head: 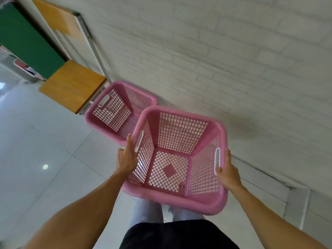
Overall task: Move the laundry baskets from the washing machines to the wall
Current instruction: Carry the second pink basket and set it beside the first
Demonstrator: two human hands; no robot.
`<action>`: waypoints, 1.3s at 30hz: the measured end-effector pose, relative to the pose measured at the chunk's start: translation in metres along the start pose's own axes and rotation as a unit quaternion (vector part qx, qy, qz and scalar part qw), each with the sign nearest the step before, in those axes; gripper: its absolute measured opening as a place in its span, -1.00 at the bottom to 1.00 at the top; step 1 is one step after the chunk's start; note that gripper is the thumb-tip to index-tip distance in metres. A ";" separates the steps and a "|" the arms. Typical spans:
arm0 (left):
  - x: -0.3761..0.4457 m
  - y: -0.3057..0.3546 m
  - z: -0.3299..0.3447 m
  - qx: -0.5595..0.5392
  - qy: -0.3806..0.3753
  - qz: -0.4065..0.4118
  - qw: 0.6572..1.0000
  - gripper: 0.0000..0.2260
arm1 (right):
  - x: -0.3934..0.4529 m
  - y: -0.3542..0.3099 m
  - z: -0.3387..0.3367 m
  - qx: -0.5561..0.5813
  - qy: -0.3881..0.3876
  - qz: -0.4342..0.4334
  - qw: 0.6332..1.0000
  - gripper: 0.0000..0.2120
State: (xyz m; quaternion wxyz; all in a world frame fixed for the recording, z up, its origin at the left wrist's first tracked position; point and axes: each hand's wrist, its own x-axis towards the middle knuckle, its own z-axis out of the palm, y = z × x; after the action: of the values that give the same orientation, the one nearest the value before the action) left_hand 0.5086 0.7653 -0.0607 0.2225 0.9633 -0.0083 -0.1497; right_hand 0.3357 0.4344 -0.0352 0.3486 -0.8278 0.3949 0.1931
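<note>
I hold an empty pink laundry basket [179,198] in front of my legs, above the floor. My left hand [126,158] presses flat against its left side by the white handle slot. On the opposite side, my right hand [228,174] grips the rim at the other handle slot. A second empty pink basket [100,121] stands on the floor just beyond, close to the white brick wall [233,69]. The held basket's far left corner overlaps the second basket's near corner in view.
A wooden bench seat [71,85] on a metal frame stands left of the floor basket, along the wall. A green panel [23,42] lies farther left. Pale floor tiles [45,150] spread to the left. A step or ledge [296,194] runs along the wall at right.
</note>
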 end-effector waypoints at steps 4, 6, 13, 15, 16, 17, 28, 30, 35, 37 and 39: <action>0.041 -0.001 0.003 -0.034 -0.054 -0.044 0.997 -0.64 | 0.016 -0.014 0.010 0.007 -0.020 0.035 0.999 -0.14; 0.062 -0.001 0.002 -0.016 -0.106 -0.052 0.993 -0.70 | 0.021 -0.020 0.016 0.020 -0.025 0.057 0.998 -0.10; 0.146 -0.003 0.024 0.080 -0.190 -0.018 0.978 -0.65 | 0.054 -0.031 0.056 0.060 0.006 0.124 0.991 -0.16; 0.168 -0.003 0.039 0.105 -0.196 0.000 0.975 -0.67 | 0.070 -0.031 0.071 0.064 0.018 0.139 0.988 -0.19; 0.182 -0.006 0.053 0.115 -0.201 0.008 0.973 -0.68 | 0.082 -0.027 0.082 0.069 0.025 0.151 0.986 -0.20; 0.192 -0.009 0.063 0.121 -0.205 0.018 0.971 -0.69 | 0.090 -0.024 0.091 0.075 0.030 0.163 0.983 -0.22; 0.229 -0.037 0.139 0.077 -0.136 0.088 0.984 -0.76 | 0.160 0.025 0.162 0.039 0.061 0.171 0.983 -0.51; 0.228 -0.046 0.147 0.070 -0.125 0.081 0.986 -0.78 | 0.169 0.028 0.169 0.023 0.060 0.164 0.984 -0.51; 0.223 -0.052 0.159 0.063 -0.090 0.063 0.992 -0.62 | 0.192 0.030 0.180 0.001 0.081 0.169 0.982 -0.52; 0.219 -0.050 0.160 0.058 -0.081 0.067 0.993 -0.61 | 0.194 0.030 0.183 -0.005 0.089 0.176 0.980 -0.52; 0.219 -0.049 0.162 0.062 -0.081 0.063 0.993 -0.60 | 0.195 0.030 0.184 -0.007 0.094 0.175 0.980 -0.52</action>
State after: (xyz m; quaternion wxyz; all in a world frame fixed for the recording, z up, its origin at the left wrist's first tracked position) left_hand 0.6681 0.7223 -0.2825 0.1695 0.9575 -0.0967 -0.2125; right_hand 0.4236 0.4547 -0.2895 0.2649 -0.7629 0.5630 0.1756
